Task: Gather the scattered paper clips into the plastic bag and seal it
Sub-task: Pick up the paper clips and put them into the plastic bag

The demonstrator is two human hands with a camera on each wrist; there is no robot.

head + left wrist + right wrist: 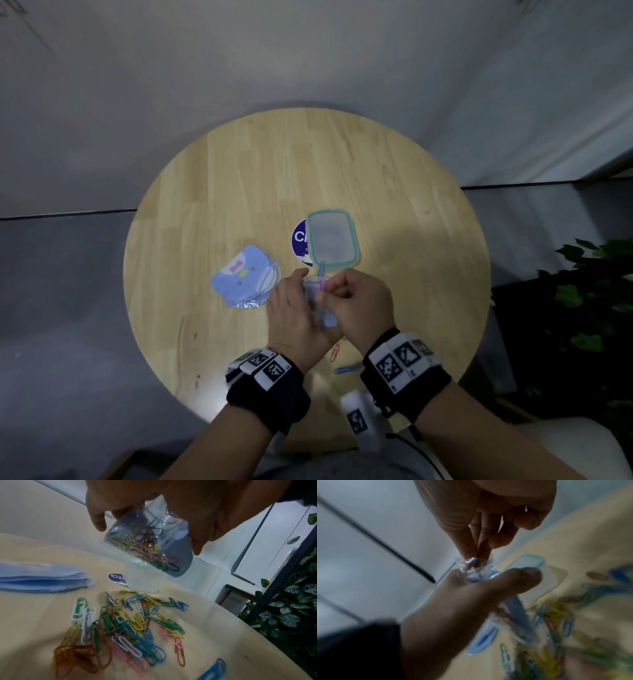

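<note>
Both hands meet above the worktop (239, 171): my left hand (296, 315) grips the bag (149, 545), my right hand (363, 305) pinches clips (322, 277) at its mouth. Below the bag, loose clips (123, 626) lie mostly hidden from the head view; the right wrist view is blurred.

Round blue sticker (300, 240) on wooden table (239, 178), half covered by clear lidded container (331, 238): white letters "C" plus part of next letter read in head view. Same sticker (117, 579) in left wrist view, left of container (143, 580): "Cla" read, smaller line beneath beginning "Cle", rest hidden. Black-and-white square code markers (399, 359) sat on wristbands nearer than sticker; no letters legible there. Nothing readable in right wrist view, blurred.
</note>
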